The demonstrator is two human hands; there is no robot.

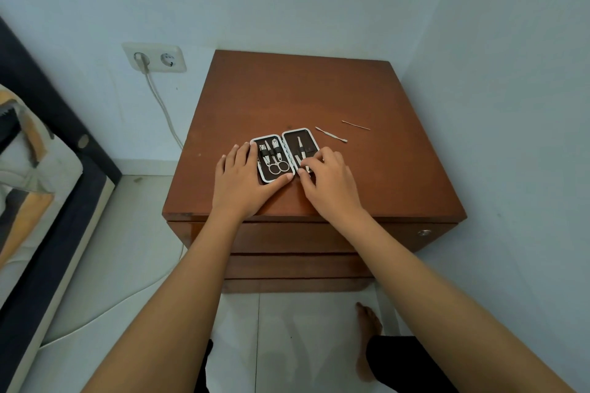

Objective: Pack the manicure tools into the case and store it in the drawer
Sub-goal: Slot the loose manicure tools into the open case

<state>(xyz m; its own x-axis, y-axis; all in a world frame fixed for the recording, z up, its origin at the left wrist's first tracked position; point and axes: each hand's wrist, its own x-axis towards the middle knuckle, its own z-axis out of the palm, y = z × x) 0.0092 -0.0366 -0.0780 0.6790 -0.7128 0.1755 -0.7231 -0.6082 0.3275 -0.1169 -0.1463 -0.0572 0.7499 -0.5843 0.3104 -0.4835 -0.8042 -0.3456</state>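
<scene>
A small manicure case (285, 140) lies open flat on the brown wooden nightstand (306, 99). Its left half holds clippers and scissors (277, 167) under elastic straps. Its right half holds a thin metal tool (300, 150). My left hand (242, 179) rests against the case's left and near edges, thumb along the front. My right hand (329, 182) has its fingertips pinched on that tool at the right half's near end. Two slim metal tools lie loose on the top to the right: a cuticle pusher (331, 134) and a thinner pick (355, 125).
The nightstand's drawers (287, 238) below the top are closed. A wall socket with a plugged cable (155, 57) is on the left wall. A bed (38, 175) stands at the left. My bare foot (368, 329) is on the tiled floor.
</scene>
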